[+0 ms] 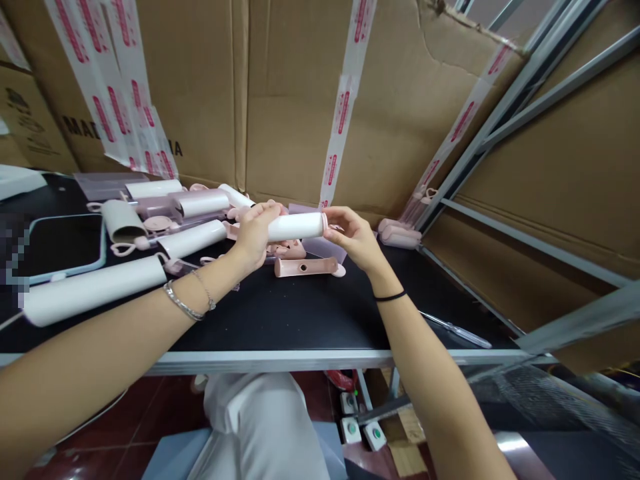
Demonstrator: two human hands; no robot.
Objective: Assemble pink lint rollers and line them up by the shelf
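Note:
My left hand (256, 235) is wrapped round a white roller tube (296, 227), holding it level above the black table (280, 313). My right hand (353, 235) pinches the tube's right end, where a pink cap shows. Right below them a pink handle piece (306, 267) lies on the table. Further white rollers (95, 288) and pink parts lie in a heap to the left.
Cardboard walls with pink-printed tape (340, 120) close off the back and right. A metal frame (500, 113) runs along the right. A screwdriver (457, 330) lies near the table's front right edge. More pink handles (400, 235) sit at the back right. A dark tablet (60, 247) lies at left.

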